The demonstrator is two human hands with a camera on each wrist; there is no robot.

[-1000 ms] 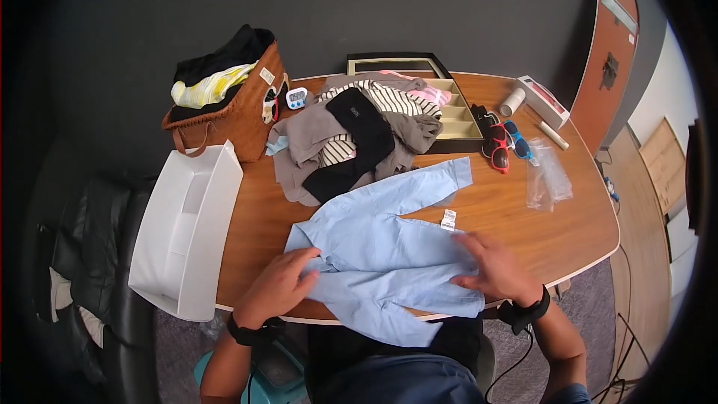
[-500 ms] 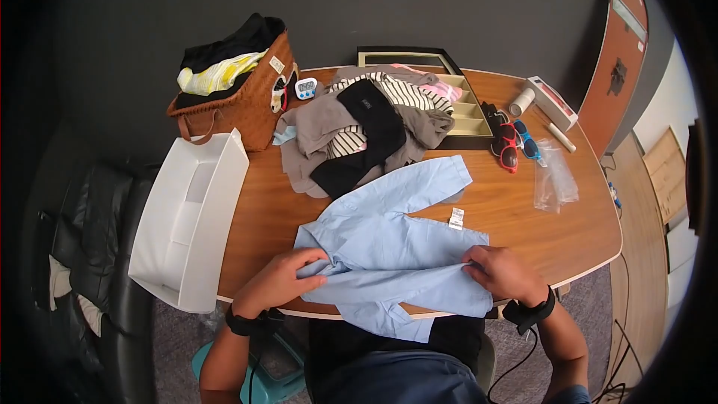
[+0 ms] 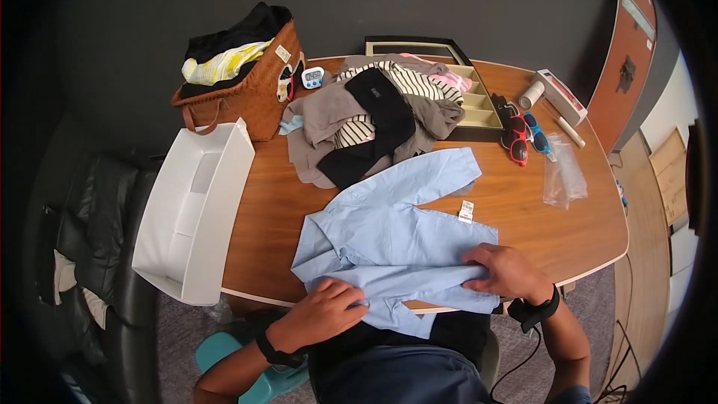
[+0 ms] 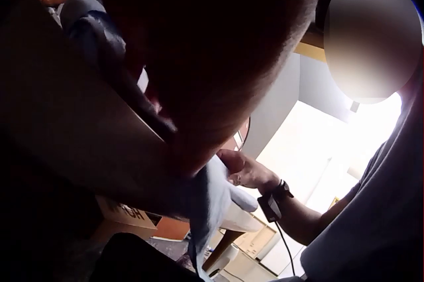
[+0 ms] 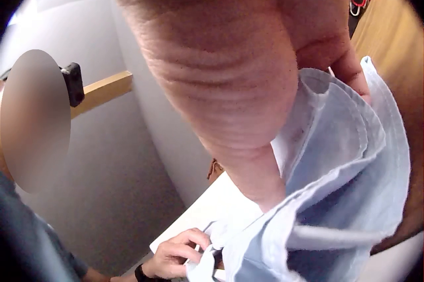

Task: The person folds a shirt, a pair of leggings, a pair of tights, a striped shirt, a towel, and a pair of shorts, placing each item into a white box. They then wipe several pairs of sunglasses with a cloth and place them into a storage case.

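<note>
the left hand (image 4: 212,63), very dark, touches the light blue cloth (image 4: 211,206), which hangs down; beyond it there is the right hand (image 4: 246,170), with a black wrist strap (image 4: 285,189).

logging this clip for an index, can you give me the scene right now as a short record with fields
garment: light blue shirt, spread on the wooden table, part hanging over the near edge
tag: white tag, at the shirt's far edge
left grip: pinches the shirt's near left part
right grip: pinches the shirt's right part
far side: clothes pile, grey, black and striped, beside a divided case
left side: white bin; brown basket holding clothes
right side: red sunglasses; blue sunglasses; clear plastic bag
</note>
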